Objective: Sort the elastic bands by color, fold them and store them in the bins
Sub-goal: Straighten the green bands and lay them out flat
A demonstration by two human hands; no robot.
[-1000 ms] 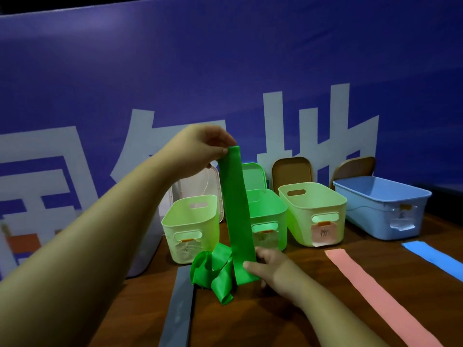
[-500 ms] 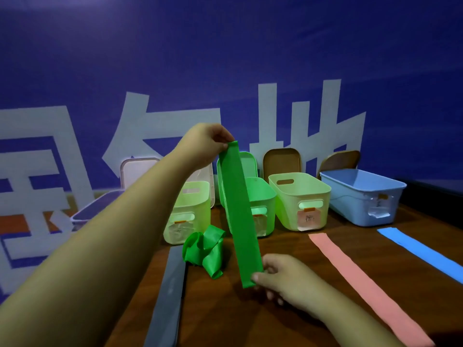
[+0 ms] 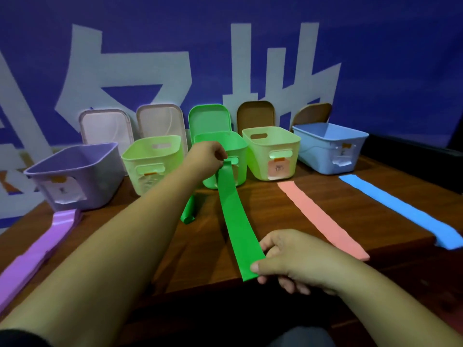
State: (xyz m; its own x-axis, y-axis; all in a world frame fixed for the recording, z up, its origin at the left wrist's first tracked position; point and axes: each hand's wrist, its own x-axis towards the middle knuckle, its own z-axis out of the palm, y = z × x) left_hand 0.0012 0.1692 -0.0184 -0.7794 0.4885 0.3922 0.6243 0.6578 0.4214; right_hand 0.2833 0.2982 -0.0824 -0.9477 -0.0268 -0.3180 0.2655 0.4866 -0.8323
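The near end of the long flat green elastic band (image 3: 235, 216) is pinched between thumb and fingers of the right hand (image 3: 293, 256), above the front edge of the brown wooden table (image 3: 263, 204). The far part is pinched by the left hand (image 3: 208, 156), just before the open green plastic bin (image 3: 239, 146). The strip is held stretched out between both hands, and more green band is seen bunched beneath the left forearm. A flat purple elastic band (image 3: 42, 244), a flat pink elastic band (image 3: 320, 216) and a flat blue elastic band (image 3: 400, 211) are laid on the table.

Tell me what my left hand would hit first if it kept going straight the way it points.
Probably the middle green bin, just beyond the left hand pinching the green band; depth is unclear.
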